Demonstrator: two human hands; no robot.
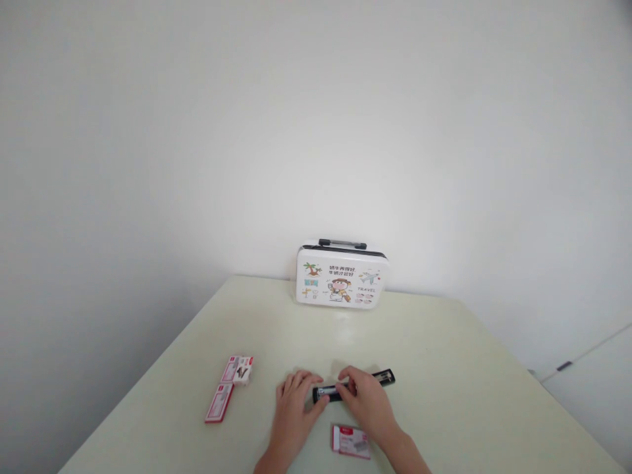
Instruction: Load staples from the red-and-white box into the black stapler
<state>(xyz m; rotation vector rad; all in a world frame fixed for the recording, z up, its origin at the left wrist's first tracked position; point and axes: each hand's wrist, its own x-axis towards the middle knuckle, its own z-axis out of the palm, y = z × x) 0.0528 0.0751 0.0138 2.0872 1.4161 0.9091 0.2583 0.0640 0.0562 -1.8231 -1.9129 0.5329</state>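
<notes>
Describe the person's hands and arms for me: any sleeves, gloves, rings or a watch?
Both the left hand and the right hand are bare, with no gloves. No ring, watch or bracelet shows, though the picture is small. The forearms are uncovered up to the picture's lower edge, so no sleeve is in view.
</notes>
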